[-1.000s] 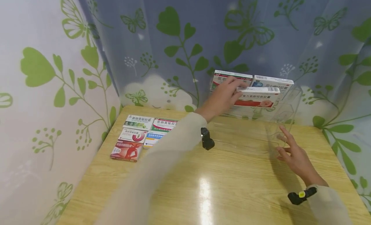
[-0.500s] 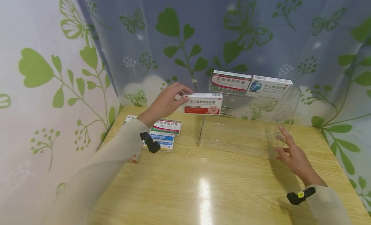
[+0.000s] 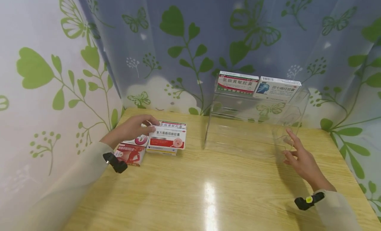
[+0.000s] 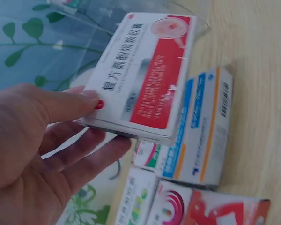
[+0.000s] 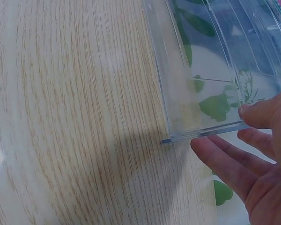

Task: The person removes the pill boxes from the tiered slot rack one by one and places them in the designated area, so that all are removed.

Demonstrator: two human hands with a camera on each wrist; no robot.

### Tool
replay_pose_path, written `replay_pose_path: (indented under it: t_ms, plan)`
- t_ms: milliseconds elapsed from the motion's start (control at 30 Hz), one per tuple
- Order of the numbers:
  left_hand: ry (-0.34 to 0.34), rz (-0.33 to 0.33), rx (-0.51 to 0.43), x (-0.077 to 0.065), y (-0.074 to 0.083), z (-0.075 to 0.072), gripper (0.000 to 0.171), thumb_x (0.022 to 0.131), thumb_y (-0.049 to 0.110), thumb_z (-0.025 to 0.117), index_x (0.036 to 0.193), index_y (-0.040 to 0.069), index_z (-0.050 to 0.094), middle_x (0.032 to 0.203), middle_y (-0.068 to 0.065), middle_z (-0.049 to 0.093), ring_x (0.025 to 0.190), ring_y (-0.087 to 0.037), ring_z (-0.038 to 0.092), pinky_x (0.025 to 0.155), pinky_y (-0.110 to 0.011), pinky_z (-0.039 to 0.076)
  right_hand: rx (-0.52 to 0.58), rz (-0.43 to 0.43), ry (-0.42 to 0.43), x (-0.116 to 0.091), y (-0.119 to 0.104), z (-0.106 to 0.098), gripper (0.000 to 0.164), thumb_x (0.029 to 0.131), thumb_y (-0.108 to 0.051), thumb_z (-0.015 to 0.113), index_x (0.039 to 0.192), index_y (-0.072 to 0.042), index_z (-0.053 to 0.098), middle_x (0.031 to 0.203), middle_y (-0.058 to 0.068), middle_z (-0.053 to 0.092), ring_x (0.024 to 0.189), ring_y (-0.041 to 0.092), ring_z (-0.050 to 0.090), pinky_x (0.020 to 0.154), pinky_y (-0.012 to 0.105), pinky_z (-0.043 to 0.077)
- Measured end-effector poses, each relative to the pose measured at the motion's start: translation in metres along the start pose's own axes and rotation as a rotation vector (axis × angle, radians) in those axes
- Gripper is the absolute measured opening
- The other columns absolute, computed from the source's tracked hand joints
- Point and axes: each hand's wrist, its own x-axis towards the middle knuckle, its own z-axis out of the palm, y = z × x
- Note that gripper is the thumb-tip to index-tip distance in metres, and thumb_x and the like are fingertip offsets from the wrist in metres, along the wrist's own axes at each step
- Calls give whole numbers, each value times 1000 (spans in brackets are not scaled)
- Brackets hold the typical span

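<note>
My left hand [image 3: 129, 129] pinches a white and red medicine box [image 3: 167, 137] at its left end. In the left wrist view the thumb lies on the printed front of that box [image 4: 143, 77], with fingers behind and below. It hangs over the other medicine boxes on the table, partly covering a blue, white and yellow box [image 4: 199, 129]. At the right, my right hand [image 3: 305, 163] holds the side of a clear stepped display rack [image 3: 238, 133]. The right wrist view has the thumb on one side of the rack's side panel [image 5: 203, 131] and fingers on the other.
On the rack's top step stand a red and green box [image 3: 237, 83] and a white box with a blue picture [image 3: 276, 89]. A red box [image 3: 131, 154] lies at the front of the left group. A patterned curtain [image 3: 184, 59] hangs behind the wooden table [image 3: 178, 194].
My left hand has carried the white and red box from the rack, left and down, to above the boxes on the table. My right hand has stayed at the rack's side.
</note>
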Motion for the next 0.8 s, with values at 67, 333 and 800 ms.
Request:
replay_pose_path:
  t_ms: [67,333,800]
  plan:
    - [-61,-32,-30,-7,-7,2,26,109,15,68,134,8,71,136,-14,70,123,-33,69,96,-46,65,6,8,-6,0,-1,0,93,108,5,60,177,-24,4,156,52,36,110,64,69,68,29,67]
    - [-243,-133,-153,-28,-31,17,27,109,20,69,134,7,70,130,-13,71,110,-23,73,97,-42,65,6,23,-13,1,-2,0,93,109,4,60,177,-24,3,156,53,35,113,66,67,69,32,68]
    - [-240,-162,36,-35,-59,35,15,107,27,73,120,21,78,121,1,74,106,-19,63,99,-42,52,12,11,-27,-1,-4,-3,90,112,-1,57,177,-27,1,159,52,32,113,66,66,69,36,68]
